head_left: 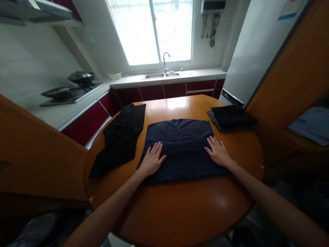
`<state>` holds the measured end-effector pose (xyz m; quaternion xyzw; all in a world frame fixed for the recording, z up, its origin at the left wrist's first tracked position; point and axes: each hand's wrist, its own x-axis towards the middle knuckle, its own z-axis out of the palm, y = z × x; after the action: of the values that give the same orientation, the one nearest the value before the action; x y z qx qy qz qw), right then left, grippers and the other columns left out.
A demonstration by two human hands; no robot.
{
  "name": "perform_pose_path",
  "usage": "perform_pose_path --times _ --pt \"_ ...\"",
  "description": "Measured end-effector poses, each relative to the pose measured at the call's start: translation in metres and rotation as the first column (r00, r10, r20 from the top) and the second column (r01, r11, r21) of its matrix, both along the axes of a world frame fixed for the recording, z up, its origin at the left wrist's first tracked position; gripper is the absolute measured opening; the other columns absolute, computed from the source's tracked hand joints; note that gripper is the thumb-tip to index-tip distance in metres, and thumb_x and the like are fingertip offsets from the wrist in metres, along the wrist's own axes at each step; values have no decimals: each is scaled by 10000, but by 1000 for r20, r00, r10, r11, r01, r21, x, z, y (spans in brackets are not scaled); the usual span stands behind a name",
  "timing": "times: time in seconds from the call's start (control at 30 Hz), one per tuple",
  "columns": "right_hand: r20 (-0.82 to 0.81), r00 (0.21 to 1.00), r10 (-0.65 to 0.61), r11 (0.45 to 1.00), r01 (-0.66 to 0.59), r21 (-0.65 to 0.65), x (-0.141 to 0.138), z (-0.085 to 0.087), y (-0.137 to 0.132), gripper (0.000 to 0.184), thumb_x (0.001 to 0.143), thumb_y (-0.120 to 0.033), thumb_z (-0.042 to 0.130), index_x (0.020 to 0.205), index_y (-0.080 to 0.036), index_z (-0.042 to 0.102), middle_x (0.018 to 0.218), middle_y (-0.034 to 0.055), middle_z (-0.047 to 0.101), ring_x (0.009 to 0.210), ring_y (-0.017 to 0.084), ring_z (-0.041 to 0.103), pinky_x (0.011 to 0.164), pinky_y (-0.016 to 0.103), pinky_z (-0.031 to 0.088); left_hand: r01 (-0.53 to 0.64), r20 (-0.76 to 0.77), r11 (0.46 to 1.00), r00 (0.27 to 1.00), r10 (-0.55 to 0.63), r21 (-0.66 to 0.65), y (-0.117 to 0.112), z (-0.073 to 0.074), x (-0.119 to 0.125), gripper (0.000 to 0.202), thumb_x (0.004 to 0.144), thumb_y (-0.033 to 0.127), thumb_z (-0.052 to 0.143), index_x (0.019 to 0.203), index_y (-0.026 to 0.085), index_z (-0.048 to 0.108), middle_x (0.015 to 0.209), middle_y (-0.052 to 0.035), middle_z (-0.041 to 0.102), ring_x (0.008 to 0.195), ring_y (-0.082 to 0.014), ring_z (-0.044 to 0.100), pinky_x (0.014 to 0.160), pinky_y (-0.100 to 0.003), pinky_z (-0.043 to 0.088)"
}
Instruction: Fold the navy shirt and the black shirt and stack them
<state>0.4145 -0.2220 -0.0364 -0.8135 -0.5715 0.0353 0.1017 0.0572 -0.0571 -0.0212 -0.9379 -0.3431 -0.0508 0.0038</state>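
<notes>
A dark navy garment (183, 154) lies folded over itself in the middle of the wooden table (187, 209); it looks like trousers, with a waistband at its far side. My left hand (152, 160) rests flat on its left part, fingers spread and pointing away from me. On the right edge of the cloth lies my right hand (218, 152), palm down with its fingers apart. Neither hand grips the fabric. To the left a black garment (122, 133) is spread out, partly over the table's edge area. A stack of folded dark clothes (232, 117) sits at the back right.
Beyond the table runs a white counter (200, 72) with a sink (154, 75) and tap (165, 61) under the window. A stove (77, 93) with pans stands at the left. The fridge (252, 48) rises at the right, near wooden panels on both sides.
</notes>
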Motion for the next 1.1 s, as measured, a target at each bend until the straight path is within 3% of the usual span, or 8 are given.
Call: perform_pose_path --times 0.1,0.2,0.33,0.43,0.77,0.93,1.1 --pt "29 997 -72 997 72 18 4 7 -9 684 1034 -498 254 1577 -89 319 1652 162 257 1538 292 204 1231 553 162 -122 -50 992 991 123 8 10 4 -18 645 1056 469 279 1589 105 274 1641 -146 245 1531 -299 206 1227 -549 218" --pt "96 993 -65 985 48 168 -24 19 -17 644 1042 -429 251 1556 -56 355 1638 190 285 1538 305 200 1231 554 149 -104 -14 994 994 105 29 -7 13 -19 634 1064 456 263 1575 82 296 1630 -156 276 1533 -296 204 1232 -560 195" --pt "103 962 252 939 -269 213 -81 24 -32 602 1047 -422 284 1582 -150 334 1654 113 276 1545 254 189 1239 511 179 140 53 990 989 -140 10 -52 19 -4 648 1069 508 271 1608 153 215 1660 -98 211 1548 -240 154 1255 -487 179" --pt "83 922 379 909 -388 151 -96 16 -44 616 1041 -471 329 1585 -183 330 1656 97 266 1538 239 215 1234 497 215 204 21 978 979 -203 -39 -70 17 -5 658 1060 551 291 1609 194 222 1666 -77 184 1548 -252 150 1250 -498 189" --pt "125 955 270 951 -285 123 -21 -3 -97 625 1027 -539 361 1585 -257 330 1647 75 292 1522 258 263 1218 519 256 181 -1 982 983 -182 -61 -55 16 -89 690 1037 553 411 1615 258 178 1666 -63 187 1543 -271 168 1243 -506 227" --pt "76 950 303 944 -310 110 8 -4 -116 632 1026 -512 391 1601 -278 276 1648 76 290 1518 258 272 1217 536 262 243 37 959 970 -240 -146 -47 20 -123 802 984 532 558 1619 273 142 1656 -85 216 1531 -283 212 1231 -504 275" --pt "37 917 397 909 -398 127 25 -1 -127 675 1001 -478 490 1607 -313 244 1655 80 270 1512 277 279 1211 573 268 287 101 953 955 -277 -100 -42 23 -140 654 1005 411 565 1588 295 292 1616 -66 337 1477 -263 356 1202 -471 363"
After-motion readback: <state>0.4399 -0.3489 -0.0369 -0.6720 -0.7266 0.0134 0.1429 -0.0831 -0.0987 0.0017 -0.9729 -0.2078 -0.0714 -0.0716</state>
